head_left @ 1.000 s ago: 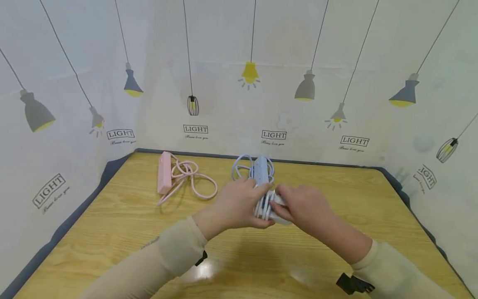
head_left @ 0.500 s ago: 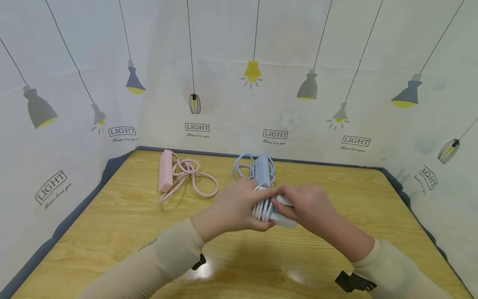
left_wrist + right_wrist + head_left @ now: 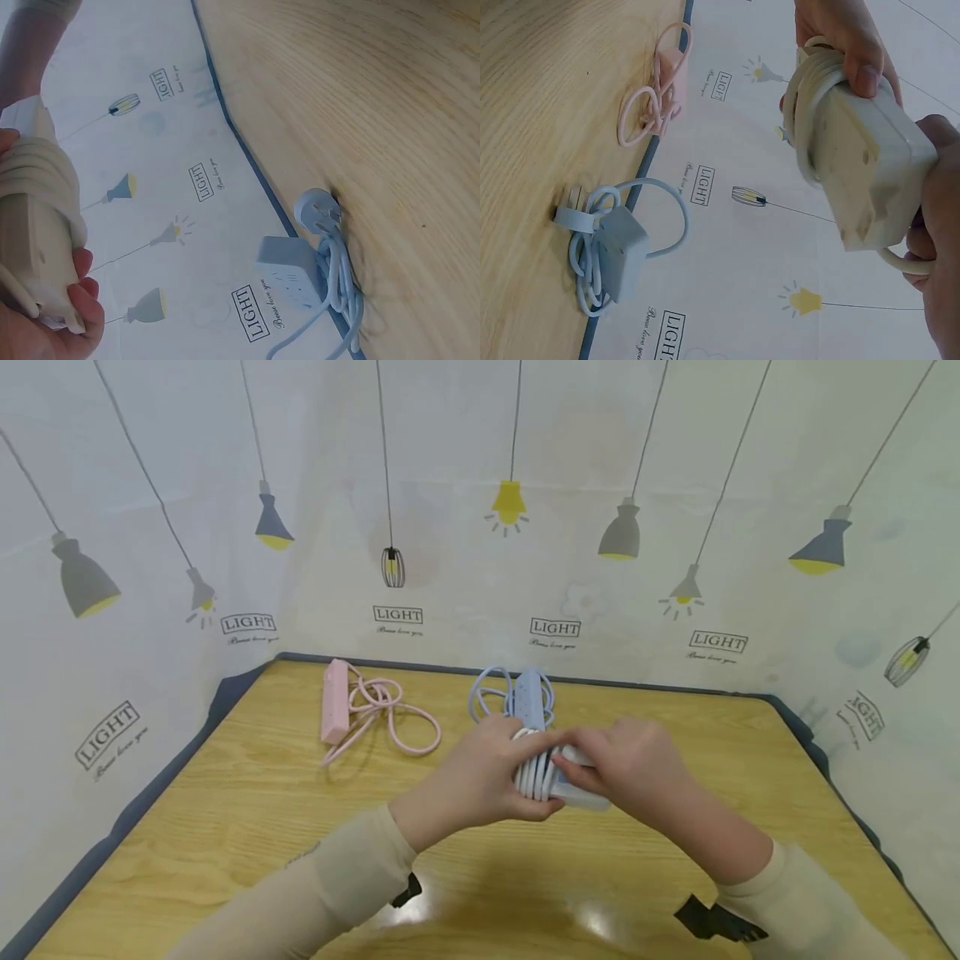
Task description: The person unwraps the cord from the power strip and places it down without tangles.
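Note:
A white power strip [image 3: 585,795] is held up over the table, with its white cord [image 3: 532,777] wound around it in several turns. My left hand [image 3: 480,772] grips the wound part, its thumb and fingers on opposite sides. At the strip's other end is my right hand [image 3: 633,768], with curled fingers. In the right wrist view, a length of cord [image 3: 901,262] runs from under the power strip [image 3: 870,165] into the right hand's fingers, which partly hide it. The plug of the white cord cannot be made out.
Behind the hands, a blue power strip [image 3: 529,697] lies with its looped cord [image 3: 480,697] and a round-backed plug [image 3: 315,210]. A pink power strip [image 3: 335,702] with a loosely tangled cord [image 3: 412,747] lies farther left. A lamp-printed backdrop [image 3: 450,635] borders the wooden table [image 3: 247,777].
Both hands and the white power strip have shifted slightly right. More of the strip's right end and of the wound cord shows. The blue and pink strips stay in place.

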The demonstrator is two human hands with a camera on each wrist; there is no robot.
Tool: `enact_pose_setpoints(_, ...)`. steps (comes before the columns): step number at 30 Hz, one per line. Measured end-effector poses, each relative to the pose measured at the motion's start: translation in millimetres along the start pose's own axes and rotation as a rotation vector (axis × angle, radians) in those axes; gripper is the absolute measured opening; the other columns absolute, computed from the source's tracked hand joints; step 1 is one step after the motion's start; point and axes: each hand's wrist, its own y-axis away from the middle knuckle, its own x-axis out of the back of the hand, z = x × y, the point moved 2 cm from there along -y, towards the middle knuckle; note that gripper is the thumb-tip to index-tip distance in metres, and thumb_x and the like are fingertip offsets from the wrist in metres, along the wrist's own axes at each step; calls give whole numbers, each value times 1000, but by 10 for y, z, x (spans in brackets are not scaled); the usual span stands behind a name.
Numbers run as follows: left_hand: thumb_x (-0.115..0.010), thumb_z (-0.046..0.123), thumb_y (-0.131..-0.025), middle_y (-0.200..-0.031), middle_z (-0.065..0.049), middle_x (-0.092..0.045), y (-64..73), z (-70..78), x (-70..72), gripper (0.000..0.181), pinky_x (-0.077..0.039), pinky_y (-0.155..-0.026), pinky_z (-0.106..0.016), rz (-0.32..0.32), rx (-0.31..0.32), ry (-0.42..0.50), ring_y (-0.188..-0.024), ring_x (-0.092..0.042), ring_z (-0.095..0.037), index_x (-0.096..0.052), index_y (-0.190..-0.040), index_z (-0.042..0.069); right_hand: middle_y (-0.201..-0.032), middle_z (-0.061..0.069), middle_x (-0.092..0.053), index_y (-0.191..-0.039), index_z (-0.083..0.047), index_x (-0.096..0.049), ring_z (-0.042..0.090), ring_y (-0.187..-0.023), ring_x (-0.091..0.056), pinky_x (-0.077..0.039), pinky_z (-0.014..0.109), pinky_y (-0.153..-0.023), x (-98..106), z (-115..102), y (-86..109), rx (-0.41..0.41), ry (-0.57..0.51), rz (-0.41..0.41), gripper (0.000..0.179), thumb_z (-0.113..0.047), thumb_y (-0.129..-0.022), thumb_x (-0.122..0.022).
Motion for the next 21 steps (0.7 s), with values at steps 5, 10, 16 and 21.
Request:
enact_pose_setpoints(5,-80,48,-70,-81,3,-53,21,-18,6,69,-44,-73,-32,16,-7,6,-73,-48,-12,-61,-131,22,-56,-2,-58,-85,-6,-60,13,-39,-40,-32,29,-34,16,-16,-24,-22,-53,7,41,-39,-103,-44)
enact_pose_setpoints(10,-80,48,-70,-82,2,-53,35,-20,-1,69,-44,-74,-32,14,-3,12,-74,-48,-12,-61,-131,21,-56,-2,-57,-85,-5,-59,13,-39,-41,-33,28,-34,-2,-30,-11,-32,-53,-1,42,-39,-103,-43)
enact_pose_setpoints(16,-81,49,-70,-82,2,-52,26,-26,-5,68,-42,-70,-32,-1,23,15,-74,-47,-14,-62,-130,21,-51,-4,-51,-82,-6,-57,13,-37,-33,-27,27,-34,-3,-20,-31,23,24,7,40,-36,-103,-43)
enact_pose_setpoints(21,-82,48,-70,-83,2,-52,26,-48,-27,70,-41,-69,-30,2,37,34,-75,-46,-13,-61,-131,22,-54,-3,-56,-83,-6,-60,14,-38,-36,-30,29,-35,-15,0,-15,2,10,33,40,-38,-102,-45)
